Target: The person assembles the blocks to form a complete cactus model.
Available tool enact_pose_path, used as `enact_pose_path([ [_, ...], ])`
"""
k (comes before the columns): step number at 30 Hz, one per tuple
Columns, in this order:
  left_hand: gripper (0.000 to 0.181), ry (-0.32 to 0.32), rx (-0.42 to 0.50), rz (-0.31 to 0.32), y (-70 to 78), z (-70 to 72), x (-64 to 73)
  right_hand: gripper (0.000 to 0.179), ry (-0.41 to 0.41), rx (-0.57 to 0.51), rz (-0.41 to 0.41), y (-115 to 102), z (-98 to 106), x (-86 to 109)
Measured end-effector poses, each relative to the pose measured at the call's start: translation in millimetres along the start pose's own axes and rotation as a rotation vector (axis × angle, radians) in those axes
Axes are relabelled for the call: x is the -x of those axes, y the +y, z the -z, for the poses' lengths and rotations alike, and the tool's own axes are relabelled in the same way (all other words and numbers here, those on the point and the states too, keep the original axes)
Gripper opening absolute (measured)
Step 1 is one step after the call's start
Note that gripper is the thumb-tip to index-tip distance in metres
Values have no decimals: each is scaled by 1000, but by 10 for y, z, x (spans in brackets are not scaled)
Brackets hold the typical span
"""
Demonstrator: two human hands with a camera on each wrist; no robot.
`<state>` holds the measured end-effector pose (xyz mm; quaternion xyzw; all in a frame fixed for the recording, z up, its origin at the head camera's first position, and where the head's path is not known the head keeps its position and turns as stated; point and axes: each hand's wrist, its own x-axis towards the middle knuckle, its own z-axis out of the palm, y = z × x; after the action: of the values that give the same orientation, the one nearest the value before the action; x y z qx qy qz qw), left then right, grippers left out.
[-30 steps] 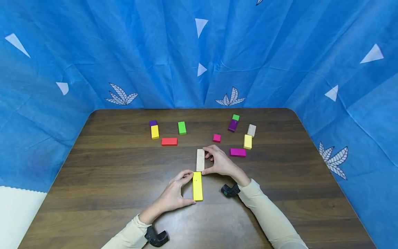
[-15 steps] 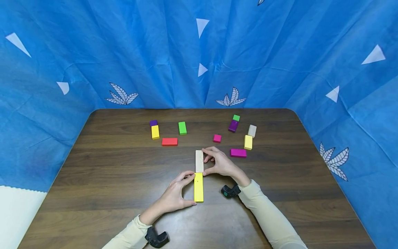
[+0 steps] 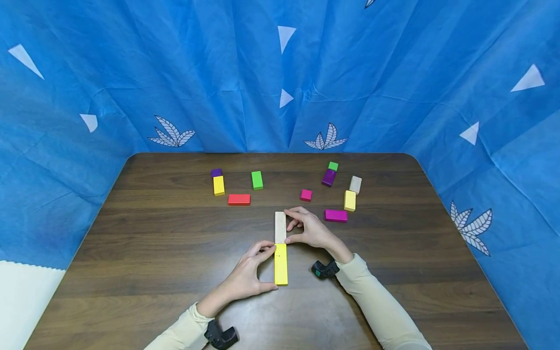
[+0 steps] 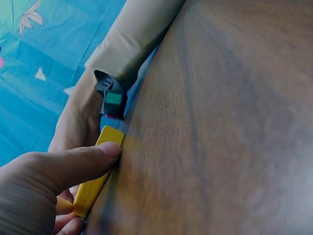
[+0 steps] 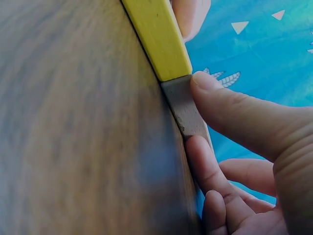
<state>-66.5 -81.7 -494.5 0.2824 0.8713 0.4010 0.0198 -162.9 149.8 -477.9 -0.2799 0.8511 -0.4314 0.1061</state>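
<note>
A long yellow wooden block (image 3: 281,265) and a cream wooden block (image 3: 280,227) lie flat on the table, end to end and in line, their short ends touching. My left hand (image 3: 245,276) grips the yellow block by its two ends, thumb at the near end and fingers at the far left corner. With thumb and index finger, my right hand (image 3: 312,231) holds the cream block along its right side. In the right wrist view the seam between yellow block (image 5: 159,39) and cream block (image 5: 183,105) shows beside the thumb. The left wrist view shows the left thumb against the yellow block (image 4: 93,188).
Beyond the hands on the wooden table (image 3: 153,233) lie a red block (image 3: 239,200), a green block (image 3: 257,180), a small pink block (image 3: 306,195) and a magenta block (image 3: 336,216). Yellow, purple, green and white blocks stand farther back. A blue curtain (image 3: 218,73) surrounds the table.
The yellow block has slid a little to the right with my left hand. The cream block has shifted slightly left and nearer. Their edges, offset before, now line up.
</note>
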Motion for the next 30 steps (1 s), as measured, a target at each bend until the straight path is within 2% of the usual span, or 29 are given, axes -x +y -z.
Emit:
enact_pose_path([
  [8, 90, 10, -8, -22, -2, -2, 4, 79, -3, 0, -5, 8, -15, -8],
  [17, 97, 9, -18, -3, 19, 21, 5, 78, 37, -21, -29, -8, 44, 8],
  [20, 92, 48, -17, -11, 20, 53, -30, 70, 115, -19, -52, -24, 96, -3],
  [24, 81, 98, -22, -41, -19, 107, -155, 54, 331, 22, -121, -28, 156, -56],
  [27, 78, 103, -50, -64, -82, 128, -261, 50, 477, 42, -189, -13, 171, -117],
  [30, 79, 79, -91, -83, -151, 122, -327, 54, 535, 38, -265, 14, 173, -174],
])
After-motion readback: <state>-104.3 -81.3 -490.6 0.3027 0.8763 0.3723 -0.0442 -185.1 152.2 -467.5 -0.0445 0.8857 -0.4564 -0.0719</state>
